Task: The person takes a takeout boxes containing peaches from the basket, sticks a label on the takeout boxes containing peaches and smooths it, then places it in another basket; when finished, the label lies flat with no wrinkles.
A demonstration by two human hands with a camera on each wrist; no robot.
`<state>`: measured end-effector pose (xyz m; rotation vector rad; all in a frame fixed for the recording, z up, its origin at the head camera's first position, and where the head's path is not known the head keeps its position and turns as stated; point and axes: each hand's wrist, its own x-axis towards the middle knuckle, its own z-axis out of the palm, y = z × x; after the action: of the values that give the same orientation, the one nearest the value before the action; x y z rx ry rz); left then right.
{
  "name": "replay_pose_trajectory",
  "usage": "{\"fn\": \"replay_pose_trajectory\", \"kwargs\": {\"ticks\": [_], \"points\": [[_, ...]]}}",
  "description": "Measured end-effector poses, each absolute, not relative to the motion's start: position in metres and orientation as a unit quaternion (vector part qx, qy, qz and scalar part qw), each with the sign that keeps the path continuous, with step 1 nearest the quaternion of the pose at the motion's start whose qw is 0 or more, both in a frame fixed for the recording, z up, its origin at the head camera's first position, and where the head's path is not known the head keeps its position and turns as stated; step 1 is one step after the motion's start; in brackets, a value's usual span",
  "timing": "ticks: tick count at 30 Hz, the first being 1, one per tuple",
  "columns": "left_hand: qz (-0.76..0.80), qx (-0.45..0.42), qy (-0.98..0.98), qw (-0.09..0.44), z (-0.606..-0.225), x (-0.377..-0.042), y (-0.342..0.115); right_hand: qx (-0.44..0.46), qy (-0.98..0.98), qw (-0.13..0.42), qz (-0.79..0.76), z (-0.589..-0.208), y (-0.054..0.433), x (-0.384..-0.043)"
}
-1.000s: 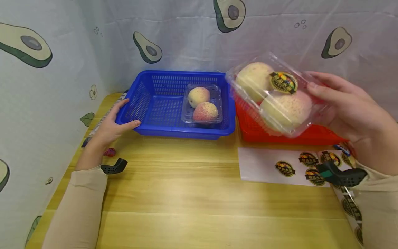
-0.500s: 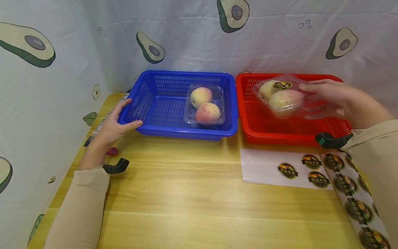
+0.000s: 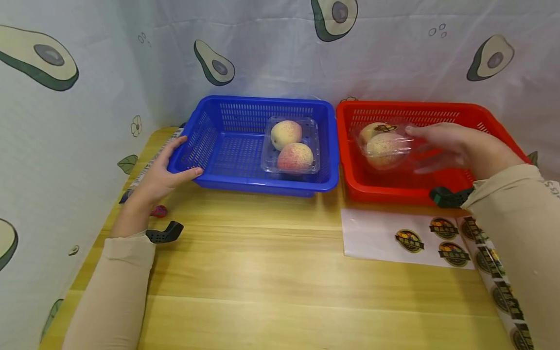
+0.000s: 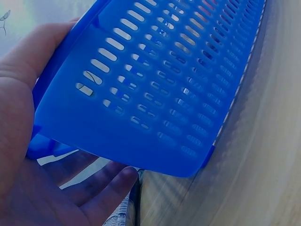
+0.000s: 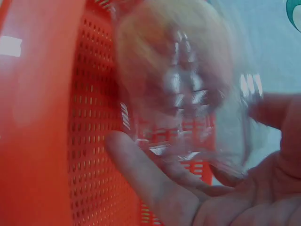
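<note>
My right hand [image 3: 452,146] grips the right end of a clear plastic fruit box [image 5: 188,136] with two peaches inside and a black-and-gold sticker on its lid. The box is within the red basket [image 3: 389,192]; whether it touches the bottom is unclear. In the right wrist view, thumb and fingers lie on both sides of the box, which is blurred. My left hand [image 3: 159,172] rests at the left front corner of the blue basket [image 3: 262,184], thumb on the front rim and fingers along the left side. In the left wrist view the lower fingers are loosely extended.
A second clear box [image 3: 316,146] of two peaches stands in the right half of the blue basket. White sticker sheets [image 3: 367,233] lie before the red basket and along the table's right side. A small pinkish-red item [image 3: 159,211] lies beside the left wrist.
My right hand has carried the box of peaches away from the camera and down into the red basket, shifting slightly left lately. My left hand has stayed at the blue basket's corner.
</note>
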<state>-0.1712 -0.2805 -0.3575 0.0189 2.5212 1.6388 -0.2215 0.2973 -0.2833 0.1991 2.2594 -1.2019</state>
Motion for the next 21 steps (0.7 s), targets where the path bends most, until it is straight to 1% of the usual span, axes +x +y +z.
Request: {"fn": "replay_pose_trajectory", "kwargs": {"ticks": [5, 8, 13, 15, 19, 21], "points": [[0.534, 0.012, 0.843, 0.062, -0.357, -0.171, -0.28, 0.047, 0.858, 0.323, -0.396, -0.281, 0.291, -0.221], [0.531, 0.008, 0.845, 0.06, -0.357, -0.171, -0.28, 0.034, 0.87, 0.327, -0.368, -0.282, 0.285, -0.219], [0.532, 0.006, 0.845, 0.062, -0.358, -0.172, -0.281, 0.034, 0.883, 0.312, -0.349, -0.287, 0.281, -0.212], [0.531, 0.007, 0.845, 0.063, -0.358, -0.171, -0.281, 0.022, 0.888, 0.32, -0.33, -0.289, 0.28, -0.211], [0.53, 0.005, 0.846, 0.064, -0.359, -0.171, -0.282, 0.001, 0.887, 0.351, -0.3, -0.292, 0.279, -0.21], [0.527, 0.004, 0.847, 0.064, -0.359, -0.171, -0.282, 0.0, 0.888, 0.357, -0.29, -0.294, 0.279, -0.21]]}}
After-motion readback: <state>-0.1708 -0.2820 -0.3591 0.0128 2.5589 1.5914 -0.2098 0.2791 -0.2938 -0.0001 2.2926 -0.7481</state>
